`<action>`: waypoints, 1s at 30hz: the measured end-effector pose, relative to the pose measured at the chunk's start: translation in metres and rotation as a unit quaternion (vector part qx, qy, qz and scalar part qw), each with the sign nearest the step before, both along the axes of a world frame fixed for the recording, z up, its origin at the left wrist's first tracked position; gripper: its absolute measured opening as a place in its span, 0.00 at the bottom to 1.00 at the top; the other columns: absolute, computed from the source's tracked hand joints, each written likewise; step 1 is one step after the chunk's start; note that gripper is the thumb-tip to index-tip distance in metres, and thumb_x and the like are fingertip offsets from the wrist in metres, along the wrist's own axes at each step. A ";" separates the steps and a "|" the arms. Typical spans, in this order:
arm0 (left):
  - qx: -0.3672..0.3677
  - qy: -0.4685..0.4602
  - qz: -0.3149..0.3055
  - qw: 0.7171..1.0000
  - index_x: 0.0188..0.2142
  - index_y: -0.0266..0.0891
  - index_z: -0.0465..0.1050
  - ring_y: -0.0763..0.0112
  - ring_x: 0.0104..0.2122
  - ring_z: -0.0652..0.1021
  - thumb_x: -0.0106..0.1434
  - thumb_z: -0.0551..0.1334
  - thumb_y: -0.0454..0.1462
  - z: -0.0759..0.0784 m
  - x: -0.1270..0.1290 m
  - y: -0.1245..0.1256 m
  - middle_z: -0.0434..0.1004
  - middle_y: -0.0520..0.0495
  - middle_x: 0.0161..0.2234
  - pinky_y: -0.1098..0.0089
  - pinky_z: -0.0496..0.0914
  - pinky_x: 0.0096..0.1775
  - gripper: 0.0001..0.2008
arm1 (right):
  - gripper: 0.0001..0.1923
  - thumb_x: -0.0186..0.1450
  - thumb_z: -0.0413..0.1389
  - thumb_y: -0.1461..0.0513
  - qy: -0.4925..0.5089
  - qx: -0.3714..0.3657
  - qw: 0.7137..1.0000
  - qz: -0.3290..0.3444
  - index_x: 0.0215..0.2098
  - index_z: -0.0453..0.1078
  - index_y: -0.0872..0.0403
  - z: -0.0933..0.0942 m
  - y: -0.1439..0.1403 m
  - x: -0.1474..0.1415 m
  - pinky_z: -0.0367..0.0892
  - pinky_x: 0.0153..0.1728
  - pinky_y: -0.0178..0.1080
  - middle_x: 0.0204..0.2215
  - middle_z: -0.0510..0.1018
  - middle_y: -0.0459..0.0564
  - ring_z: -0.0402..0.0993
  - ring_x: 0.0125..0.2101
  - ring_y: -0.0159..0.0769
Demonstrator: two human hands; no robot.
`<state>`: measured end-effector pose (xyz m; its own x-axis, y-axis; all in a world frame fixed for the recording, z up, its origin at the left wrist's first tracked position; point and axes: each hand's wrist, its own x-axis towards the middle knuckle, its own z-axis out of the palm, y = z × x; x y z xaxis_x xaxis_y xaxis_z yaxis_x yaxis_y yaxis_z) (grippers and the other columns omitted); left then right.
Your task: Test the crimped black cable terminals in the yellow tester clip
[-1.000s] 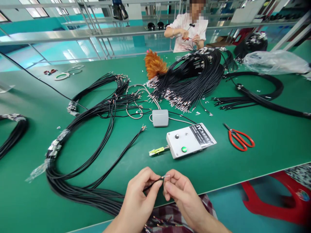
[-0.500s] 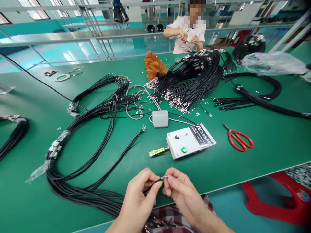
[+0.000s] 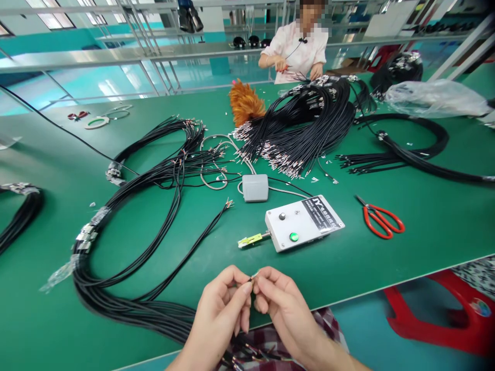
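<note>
Near the table's front edge, my left hand [image 3: 224,301] pinches a black cable [image 3: 250,280] close to its stripped end. My right hand [image 3: 280,293] is closed at the same spot, its thumb and forefinger on the fine wires at the tip. Both sets of fingertips nearly touch and hide most of the cable end. Left of my hands lies a long bundle of black cables [image 3: 127,312], curving down toward my lap, where several loose wire ends [image 3: 257,353] show. Just beyond my hands sits a white box [image 3: 284,234] with a lit green button and a yellow-green clip [image 3: 250,240].
Red-handled scissors [image 3: 382,219] lie to the right. Behind the box are a grey pedal [image 3: 255,188], a large heap of black cables [image 3: 309,123] and an orange duster [image 3: 245,103]. A co-worker [image 3: 297,51] stands across the table. A red stool [image 3: 444,314] is at lower right.
My hands have shifted slightly left, and the fingertips have drawn closer over the cable end, covering more of it. Across the table, the co-worker's hands have lowered and moved apart.
</note>
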<state>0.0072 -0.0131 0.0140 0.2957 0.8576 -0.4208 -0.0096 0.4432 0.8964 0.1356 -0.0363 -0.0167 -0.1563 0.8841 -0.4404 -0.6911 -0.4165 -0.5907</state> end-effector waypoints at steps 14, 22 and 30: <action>0.034 -0.013 -0.043 0.998 0.42 0.35 0.71 0.82 0.14 0.65 0.63 0.62 0.49 -0.001 -0.002 0.005 0.68 0.55 0.21 0.79 0.55 0.17 0.19 | 0.21 0.61 0.60 0.46 -0.209 0.104 0.970 0.066 0.29 0.64 0.55 0.009 0.009 0.009 0.60 0.24 0.31 0.20 0.69 0.40 0.63 0.18 0.24; 0.034 0.015 0.035 0.999 0.32 0.38 0.68 0.82 0.12 0.62 0.59 0.66 0.50 -0.004 0.004 0.005 0.65 0.58 0.18 0.78 0.51 0.16 0.17 | 0.13 0.68 0.52 0.53 -0.337 0.165 0.918 0.126 0.31 0.63 0.53 0.008 0.005 0.019 0.60 0.26 0.32 0.18 0.65 0.38 0.64 0.21 0.27; 0.099 0.054 0.030 0.993 0.29 0.39 0.66 0.77 0.19 0.64 0.64 0.61 0.43 -0.010 0.000 -0.002 0.64 0.56 0.21 0.75 0.60 0.24 0.12 | 0.06 0.68 0.50 0.63 -0.529 0.331 0.763 0.167 0.33 0.66 0.52 0.004 0.017 0.042 0.62 0.32 0.34 0.30 0.72 0.45 0.69 0.29 0.30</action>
